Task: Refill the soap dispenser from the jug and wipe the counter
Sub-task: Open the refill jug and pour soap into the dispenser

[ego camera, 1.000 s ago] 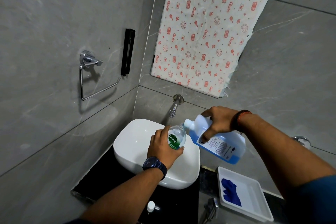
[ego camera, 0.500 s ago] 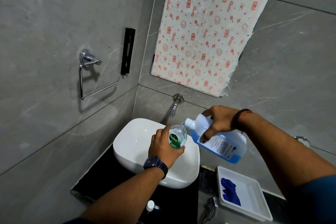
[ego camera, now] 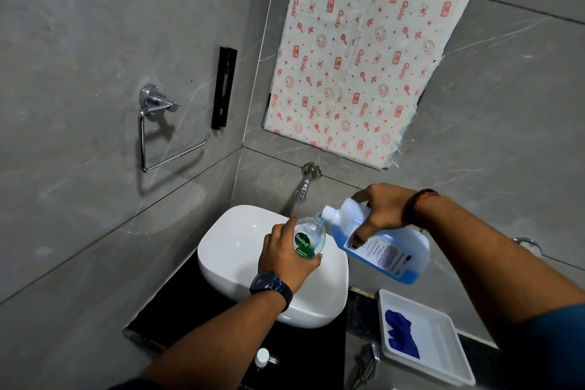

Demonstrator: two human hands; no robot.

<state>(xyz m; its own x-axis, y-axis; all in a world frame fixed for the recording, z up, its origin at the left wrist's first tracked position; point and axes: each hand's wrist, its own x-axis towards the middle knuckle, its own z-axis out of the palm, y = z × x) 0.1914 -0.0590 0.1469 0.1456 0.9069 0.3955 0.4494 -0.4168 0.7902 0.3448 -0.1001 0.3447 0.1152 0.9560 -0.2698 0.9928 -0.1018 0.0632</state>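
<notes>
Jug tipped to the dispenser's mouth, over the basin.

The left hand (ego camera: pixel 286 255) wraps the dispenser (ego camera: pixel 308 239) (label "Dettol", "Original"); the right hand (ego camera: pixel 381 210) grips the jug (ego camera: pixel 384 250), its small print unreadable, spout touching the opening. Both hang above the white basin (ego camera: pixel 240 250) on a black counter (ego camera: pixel 177 310); a tray (ego camera: pixel 443 326) with a blue cloth (ego camera: pixel 400 337) lies right. "Gala" sheet (ego camera: pixel 364 47) on grey wall.

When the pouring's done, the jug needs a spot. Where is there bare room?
Bare black counter lies left of the basin. The white tray has open floor right of the blue cloth. In front of the basin it is tighter: a white pump top lies there.
</notes>
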